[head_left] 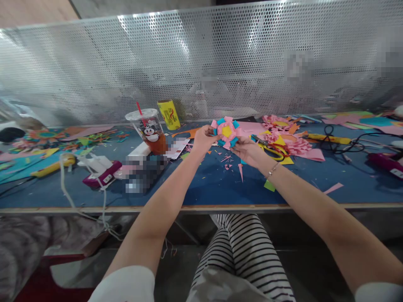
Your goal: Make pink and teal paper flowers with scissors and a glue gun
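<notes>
A blue table is running across the view, its pale front edge facing the person, and a perforated metal screen is rising along its far side. Over the table's middle, the left hand and the right hand are holding a paper flower between them, both closing their fingers on its rim, its yellow centre facing the person. Pink snippets are lying below it; scissors and pink paper flowers are crowding beside the right hand. Leftward, a drink cup with a red straw is standing near a yellow container, and a purple power strip is lying closer to the edge. Striped trousers are showing below the table, and a red chair is running out of frame at lower left. The right hand is partly covering the scissors, the flower is hiding some fingertips, and a pixelated patch is obscuring a dark object by the cup. Another purple device is being cut off at the right border, and shapes behind the screen are blurring beyond recognition.
</notes>
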Action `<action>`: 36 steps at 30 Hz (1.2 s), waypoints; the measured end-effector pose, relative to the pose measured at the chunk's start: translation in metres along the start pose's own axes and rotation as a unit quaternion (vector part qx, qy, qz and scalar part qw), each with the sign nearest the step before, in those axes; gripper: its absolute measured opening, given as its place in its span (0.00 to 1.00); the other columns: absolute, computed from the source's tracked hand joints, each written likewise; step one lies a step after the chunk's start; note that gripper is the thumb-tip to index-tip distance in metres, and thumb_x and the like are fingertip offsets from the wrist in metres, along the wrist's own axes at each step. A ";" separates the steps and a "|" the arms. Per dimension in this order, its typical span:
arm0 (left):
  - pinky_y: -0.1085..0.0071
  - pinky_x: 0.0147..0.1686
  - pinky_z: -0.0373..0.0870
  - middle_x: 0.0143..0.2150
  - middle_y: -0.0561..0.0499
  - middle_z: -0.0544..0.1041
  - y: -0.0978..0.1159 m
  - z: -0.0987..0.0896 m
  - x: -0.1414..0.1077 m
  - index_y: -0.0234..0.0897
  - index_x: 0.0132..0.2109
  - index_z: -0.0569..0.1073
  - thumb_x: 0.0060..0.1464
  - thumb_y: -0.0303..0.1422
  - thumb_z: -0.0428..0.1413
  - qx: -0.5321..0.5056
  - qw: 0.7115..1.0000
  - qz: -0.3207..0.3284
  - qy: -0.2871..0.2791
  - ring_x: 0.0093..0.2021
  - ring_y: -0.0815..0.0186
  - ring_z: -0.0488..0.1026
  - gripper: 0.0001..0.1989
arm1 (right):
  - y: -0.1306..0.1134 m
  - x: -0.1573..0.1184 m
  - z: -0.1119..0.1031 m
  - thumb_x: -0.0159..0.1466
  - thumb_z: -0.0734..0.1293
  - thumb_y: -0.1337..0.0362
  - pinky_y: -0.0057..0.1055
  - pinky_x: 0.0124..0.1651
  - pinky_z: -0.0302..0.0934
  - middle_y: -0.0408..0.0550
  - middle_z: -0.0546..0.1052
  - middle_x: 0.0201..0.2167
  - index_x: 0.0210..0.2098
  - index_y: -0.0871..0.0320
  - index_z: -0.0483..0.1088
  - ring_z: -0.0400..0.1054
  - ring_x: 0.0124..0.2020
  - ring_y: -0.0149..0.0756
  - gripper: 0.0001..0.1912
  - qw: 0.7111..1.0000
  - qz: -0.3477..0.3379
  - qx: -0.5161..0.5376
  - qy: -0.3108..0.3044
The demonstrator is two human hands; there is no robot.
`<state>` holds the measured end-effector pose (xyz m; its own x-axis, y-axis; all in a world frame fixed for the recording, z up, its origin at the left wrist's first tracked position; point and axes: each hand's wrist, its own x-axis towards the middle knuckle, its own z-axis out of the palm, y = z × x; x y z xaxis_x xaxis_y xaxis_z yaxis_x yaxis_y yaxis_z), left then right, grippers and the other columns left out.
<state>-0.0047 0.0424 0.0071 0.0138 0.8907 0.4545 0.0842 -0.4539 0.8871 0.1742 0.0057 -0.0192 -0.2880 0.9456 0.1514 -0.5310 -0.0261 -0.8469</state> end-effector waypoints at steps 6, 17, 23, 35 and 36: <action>0.75 0.22 0.62 0.22 0.59 0.66 0.006 0.002 -0.004 0.36 0.28 0.65 0.30 0.34 0.67 0.017 1.000 -0.001 0.006 0.20 0.74 0.65 0.19 | 0.001 0.001 -0.002 0.46 0.70 0.74 0.28 0.47 0.64 0.37 0.71 0.24 0.29 0.56 0.70 0.67 0.29 0.25 0.12 1.000 -0.006 -0.005 -0.012; 0.75 0.26 0.62 0.24 0.58 0.66 0.010 0.007 -0.009 0.36 0.26 0.66 0.30 0.32 0.67 0.028 1.000 0.013 -0.004 0.24 0.73 0.63 0.18 | 0.005 0.000 0.004 0.43 0.76 0.63 0.25 0.38 0.62 0.39 0.73 0.30 0.29 0.55 0.69 0.66 0.31 0.26 0.16 0.994 -0.075 -0.076 0.024; 0.74 0.32 0.64 0.29 0.54 0.70 0.003 0.008 -0.008 0.35 0.30 0.69 0.32 0.30 0.66 0.070 0.997 0.014 0.026 0.31 0.71 0.67 0.16 | 0.007 0.004 -0.001 0.51 0.71 0.60 0.28 0.36 0.59 0.41 0.73 0.31 0.35 0.54 0.71 0.64 0.31 0.30 0.13 0.952 -0.184 -0.241 0.042; 0.65 0.38 0.72 0.30 0.53 0.72 0.012 0.015 -0.018 0.38 0.35 0.66 0.37 0.26 0.59 -0.253 0.948 -0.187 -0.053 0.31 0.68 0.73 0.14 | -0.011 -0.005 -0.016 0.65 0.57 0.67 0.41 0.51 0.59 0.53 0.74 0.43 0.45 0.57 0.72 0.66 0.46 0.43 0.14 0.618 -0.399 -0.677 -0.010; 0.63 0.37 0.72 0.30 0.51 0.72 0.015 0.014 -0.017 0.38 0.35 0.67 0.39 0.29 0.58 -0.278 0.937 -0.205 -0.056 0.31 0.66 0.73 0.12 | -0.012 -0.005 -0.018 0.65 0.57 0.67 0.42 0.51 0.59 0.54 0.74 0.44 0.46 0.57 0.71 0.65 0.46 0.43 0.15 0.598 -0.404 -0.692 -0.016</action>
<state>0.0103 0.0208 0.0117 0.2010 0.9762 0.0816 -0.4257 0.0121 0.9048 0.1962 0.0074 -0.0186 -0.4096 0.4606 0.7875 0.6547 0.7496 -0.0979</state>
